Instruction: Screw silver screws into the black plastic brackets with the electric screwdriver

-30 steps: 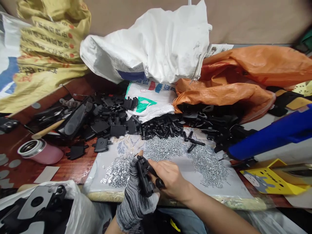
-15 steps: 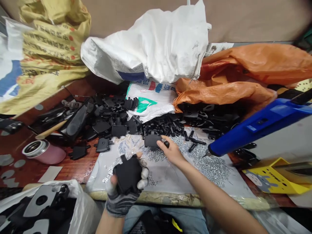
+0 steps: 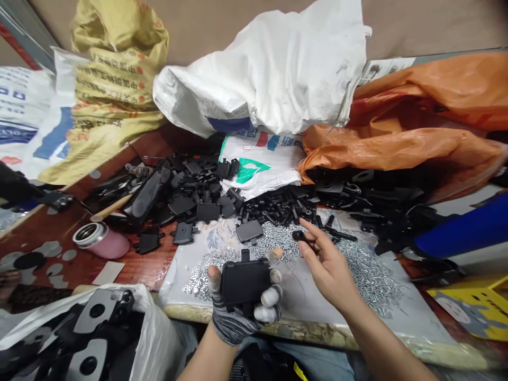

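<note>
In the middle of the head view, my left hand (image 3: 248,320), in a grey striped glove, grips a flat black plastic plate (image 3: 246,283) with a tab at its upper edge. My bare right hand (image 3: 325,262) is over the screws to the right, closed on a small black cylindrical part (image 3: 298,235) whose rounded end sticks out from the fingers. A similar black plate (image 3: 249,231) lies on the grey mat between the hands and the heap. Small metal nuts (image 3: 202,272) are scattered left of my left hand. Loose silver screws (image 3: 373,280) lie spread beside and beyond my right hand.
Black plastic parts (image 3: 186,185) are heaped at the back below white and orange sacks (image 3: 397,153). A pink flask (image 3: 105,243) lies at left, above a bag of black parts (image 3: 146,328). A blue power screwdriver (image 3: 460,227) and yellow holder (image 3: 472,307) stand at right.
The view has shifted left. My right hand has moved right, away from the plate on the mat, keeping the small black part. My left hand has turned its plate more level.
</note>
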Available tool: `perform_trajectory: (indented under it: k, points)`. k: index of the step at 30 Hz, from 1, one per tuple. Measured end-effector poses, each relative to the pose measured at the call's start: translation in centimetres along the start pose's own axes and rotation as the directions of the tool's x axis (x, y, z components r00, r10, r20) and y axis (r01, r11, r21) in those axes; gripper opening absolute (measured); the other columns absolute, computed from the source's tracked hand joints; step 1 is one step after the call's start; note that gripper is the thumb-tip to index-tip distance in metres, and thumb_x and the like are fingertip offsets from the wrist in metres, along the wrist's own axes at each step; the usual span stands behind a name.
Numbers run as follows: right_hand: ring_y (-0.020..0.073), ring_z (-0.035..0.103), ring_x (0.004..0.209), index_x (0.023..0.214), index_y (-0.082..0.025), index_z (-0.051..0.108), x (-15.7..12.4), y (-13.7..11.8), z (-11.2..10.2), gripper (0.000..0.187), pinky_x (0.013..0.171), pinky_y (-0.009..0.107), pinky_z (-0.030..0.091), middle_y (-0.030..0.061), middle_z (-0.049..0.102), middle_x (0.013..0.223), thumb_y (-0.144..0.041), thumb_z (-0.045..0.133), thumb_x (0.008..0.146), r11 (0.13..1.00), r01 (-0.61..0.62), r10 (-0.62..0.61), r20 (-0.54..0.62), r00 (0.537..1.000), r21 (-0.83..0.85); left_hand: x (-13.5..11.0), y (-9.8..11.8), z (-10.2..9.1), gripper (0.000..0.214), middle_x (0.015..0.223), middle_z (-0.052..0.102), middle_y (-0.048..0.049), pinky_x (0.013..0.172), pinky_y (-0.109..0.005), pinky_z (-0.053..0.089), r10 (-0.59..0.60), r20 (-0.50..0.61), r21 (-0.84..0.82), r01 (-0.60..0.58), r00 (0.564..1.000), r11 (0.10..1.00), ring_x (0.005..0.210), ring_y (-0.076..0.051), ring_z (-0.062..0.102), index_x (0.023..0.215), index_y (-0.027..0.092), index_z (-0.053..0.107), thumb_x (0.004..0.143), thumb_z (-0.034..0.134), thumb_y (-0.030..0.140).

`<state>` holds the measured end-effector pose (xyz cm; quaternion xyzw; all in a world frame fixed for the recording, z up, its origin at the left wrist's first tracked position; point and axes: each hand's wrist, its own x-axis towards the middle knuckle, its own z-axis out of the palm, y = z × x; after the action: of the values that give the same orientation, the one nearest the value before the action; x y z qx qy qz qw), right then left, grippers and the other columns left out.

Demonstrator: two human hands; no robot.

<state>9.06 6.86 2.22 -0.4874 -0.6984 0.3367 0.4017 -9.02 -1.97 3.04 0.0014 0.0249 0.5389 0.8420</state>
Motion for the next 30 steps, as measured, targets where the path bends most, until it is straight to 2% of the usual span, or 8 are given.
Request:
perform_trajectory:
  k: [3, 5, 8, 11, 17, 20, 25, 30]
  points:
    - [0.0208, 0.064, 0.097, 0.129, -0.030, 0.059, -0.8, -1.5, -0.3, 0.034, 0.085, 0.037, 0.052, 0.0054, 0.068, 0.109, -0.038, 0.055, 0.096, 0.997, 0.078, -0.078, -0.015, 0.997, -0.014, 0.4, 0.0, -0.6, 0.108, 0.085, 0.062, -0.0052, 0.045, -0.018, 0.033, 0.070, -0.100, 0.217, -0.047, 0.993, 0.975, 0.060, -0.009, 0.045, 0.129, 0.014, 0.056, 0.046, 0.074, 0.081]
    - [0.0201, 0.063, 0.102, 0.124, -0.030, 0.061, -1.4, -2.5, -0.4, 0.029, 0.088, 0.036, 0.052, 0.0047, 0.067, 0.113, -0.032, 0.056, 0.096, 0.988, 0.154, -0.154, -0.011, 0.988, -0.022, 0.9, 0.0, -1.2, 0.091, 0.081, 0.061, -0.0030, 0.051, -0.021, 0.041, 0.275, -0.213, 0.554, -0.116, 0.937, 0.824, 0.062, -0.011, 0.049, 0.119, 0.018, 0.063, 0.052, 0.075, 0.078]
    - [0.0196, 0.061, 0.108, 0.125, -0.029, 0.061, -2.2, -3.5, -0.2, 0.030, 0.092, 0.035, 0.051, 0.0057, 0.064, 0.116, -0.023, 0.054, 0.097, 0.967, 0.253, -0.253, 0.005, 0.967, -0.018, 1.7, 0.0, -1.9, 0.051, 0.096, 0.066, -0.0052, 0.082, -0.031, 0.051, 0.636, -0.254, 0.895, -0.072, 0.728, 0.440, 0.088, -0.019, 0.061, 0.104, 0.020, 0.066, 0.069, 0.078, 0.055]
    - [0.0182, 0.062, 0.099, 0.130, -0.027, 0.057, -2.7, -3.3, 0.5, 0.036, 0.085, 0.034, 0.051, 0.0052, 0.067, 0.107, -0.016, 0.055, 0.096, 0.932, 0.360, -0.358, 0.063, 0.932, -0.037, 1.9, -0.2, -2.1, 0.046, 0.109, 0.068, -0.0075, 0.099, -0.041, 0.048, 0.785, -0.221, 0.967, 0.028, 0.579, 0.251, 0.102, -0.024, 0.063, 0.109, 0.019, 0.061, 0.076, 0.071, 0.050]
    - [0.0196, 0.063, 0.093, 0.121, -0.024, 0.063, -2.2, -1.7, 1.3, 0.035, 0.079, 0.038, 0.047, 0.0027, 0.075, 0.104, -0.007, 0.061, 0.091, 0.833, 0.510, -0.521, 0.008, 0.854, -0.216, 1.3, -0.9, -1.3, 0.050, 0.126, 0.068, -0.0107, 0.101, -0.038, 0.054, 0.657, -0.119, 0.951, -0.106, 0.744, 0.292, 0.114, -0.024, 0.067, 0.118, 0.020, 0.057, 0.076, 0.072, 0.042]
    - [0.0197, 0.066, 0.091, 0.122, -0.025, 0.064, -2.3, -1.5, 1.3, 0.037, 0.079, 0.038, 0.050, 0.0029, 0.075, 0.099, -0.007, 0.062, 0.090, 0.855, 0.495, -0.507, -0.048, 0.861, -0.152, 1.1, -1.3, -1.5, 0.047, 0.127, 0.069, -0.0101, 0.101, -0.037, 0.055, 0.667, -0.077, 0.968, -0.105, 0.741, 0.229, 0.115, -0.023, 0.068, 0.118, 0.021, 0.058, 0.076, 0.073, 0.035]
    - [0.0167, 0.069, 0.079, 0.117, -0.022, 0.068, -3.1, -1.2, 1.4, 0.030, 0.071, 0.031, 0.057, 0.0053, 0.075, 0.097, -0.010, 0.062, 0.090, 0.936, 0.351, -0.352, -0.046, 0.935, -0.018, 1.1, -1.7, -2.2, 0.041, 0.117, 0.074, -0.0062, 0.097, -0.039, 0.058, 0.741, 0.096, 0.995, -0.078, 0.664, -0.059, 0.106, -0.024, 0.072, 0.113, 0.025, 0.062, 0.074, 0.074, 0.028]
    - [0.0194, 0.065, 0.096, 0.127, -0.021, 0.063, -4.3, -1.3, 0.1, 0.040, 0.085, 0.037, 0.056, 0.0084, 0.072, 0.105, -0.006, 0.056, 0.091, 0.887, 0.462, -0.462, 0.071, 0.884, 0.016, 1.5, -0.5, -1.9, 0.037, 0.109, 0.078, -0.0052, 0.090, -0.037, 0.061, 0.601, 0.172, 0.981, -0.084, 0.781, -0.173, 0.099, -0.024, 0.074, 0.105, 0.023, 0.069, 0.069, 0.076, 0.027]
